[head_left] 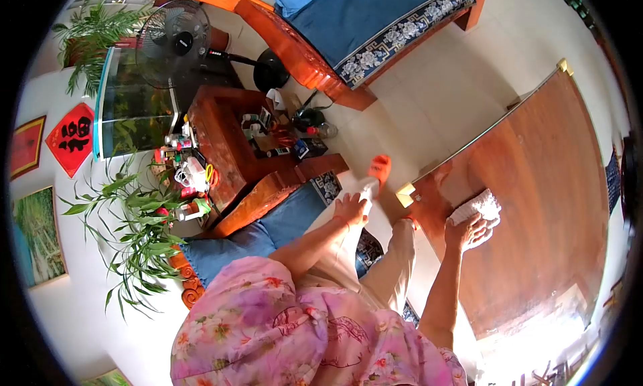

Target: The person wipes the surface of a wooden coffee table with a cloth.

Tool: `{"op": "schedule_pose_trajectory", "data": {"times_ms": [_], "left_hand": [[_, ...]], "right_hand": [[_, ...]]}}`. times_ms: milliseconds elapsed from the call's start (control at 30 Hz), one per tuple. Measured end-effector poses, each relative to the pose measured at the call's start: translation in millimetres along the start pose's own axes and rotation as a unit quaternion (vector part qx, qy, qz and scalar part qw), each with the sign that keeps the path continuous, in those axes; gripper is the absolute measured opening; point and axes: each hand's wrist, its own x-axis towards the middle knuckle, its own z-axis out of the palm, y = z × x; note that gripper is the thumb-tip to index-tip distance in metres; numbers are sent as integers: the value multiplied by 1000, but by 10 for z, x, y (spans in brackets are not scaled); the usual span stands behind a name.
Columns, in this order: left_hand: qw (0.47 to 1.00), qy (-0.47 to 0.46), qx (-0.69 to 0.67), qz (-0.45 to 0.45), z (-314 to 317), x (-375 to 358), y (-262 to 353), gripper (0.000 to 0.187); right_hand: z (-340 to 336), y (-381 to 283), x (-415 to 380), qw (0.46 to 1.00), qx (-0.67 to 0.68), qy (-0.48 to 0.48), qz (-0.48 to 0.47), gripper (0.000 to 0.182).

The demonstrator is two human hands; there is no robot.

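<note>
On the glossy brown wooden table [536, 165], my right hand [469, 232] holds a folded white cloth [477, 208] against the surface, near the corner with a gold-coloured guard [405, 194]. The fingers rest over the cloth's lower edge. My left hand [351, 210] lies on my light-coloured trouser leg by the knee, fingers spread and nothing held. Bright light reflects off the lower part of the tabletop.
A wooden side table [224, 151] with bottles and small items stands at the left, beside a fan [182, 43], a fish tank [137, 98] and a leafy plant [137, 218]. Blue-cushioned wooden seating [362, 31] is at the top.
</note>
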Motion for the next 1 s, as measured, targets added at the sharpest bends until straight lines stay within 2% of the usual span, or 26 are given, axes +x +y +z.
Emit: {"op": "schedule_pose_trajectory", "data": {"times_ms": [100,200,233,300,400,433,467,500,533,567,600,667,700,767,833,900,933,967,1000], "left_hand": [[995,-94,-18,-37,-35,123,-125,51],[990,-110,83,-3,-90,161,-257,53],[987,-111,116,12,-140,253,-300,54],[997,-26,-48,54,-209,394,-380,53],[947,114,-298,44,-315,764,-564,51],[912,162,-375,31,-362,927,-651,50],[898,212,-384,28,-445,1068,-775,50],[893,150,-424,-12,-756,1083,-869,51],[881,84,-462,-52,-1063,1063,-953,51],[872,116,-473,-52,-1075,1113,-1098,52],[875,124,-463,-65,-1094,1162,-1214,51],[902,96,-411,-89,-1210,1155,-1425,51],[886,150,-432,-76,-1048,1187,-1532,50],[904,133,-397,-83,-836,1233,-1713,50],[928,86,-352,-85,-888,1185,-1786,49],[937,-2,-334,-99,-999,1164,-1777,49],[939,-46,-324,-107,-1006,1120,-1765,49],[958,30,-280,-51,-752,1163,-1801,45],[964,-2,-264,-32,-800,1185,-1785,43]], "right_hand": [[-45,21,-15,999,-14,2,-37,101],[111,44,16,999,5,31,-32,99],[107,50,19,997,-31,51,-51,97],[195,94,8,991,-15,109,-72,94],[402,169,-23,963,83,223,-127,87],[489,197,-16,969,78,221,-77,87],[613,215,17,973,73,217,-24,87],[773,274,125,973,52,201,105,85],[1056,345,318,946,53,212,239,76],[1026,190,422,926,80,198,313,76],[887,5,534,913,164,167,334,76],[557,-444,769,844,354,114,387,76],[456,-671,898,798,428,97,413,76],[335,-989,1097,717,520,84,457,76],[217,-1159,1164,673,558,87,478,76],[77,-1326,1142,682,546,84,479,77],[-24,-1398,1053,738,488,70,461,82],[-117,-1459,963,788,427,56,440,88],[-186,-1494,889,833,362,41,417,93]]}}
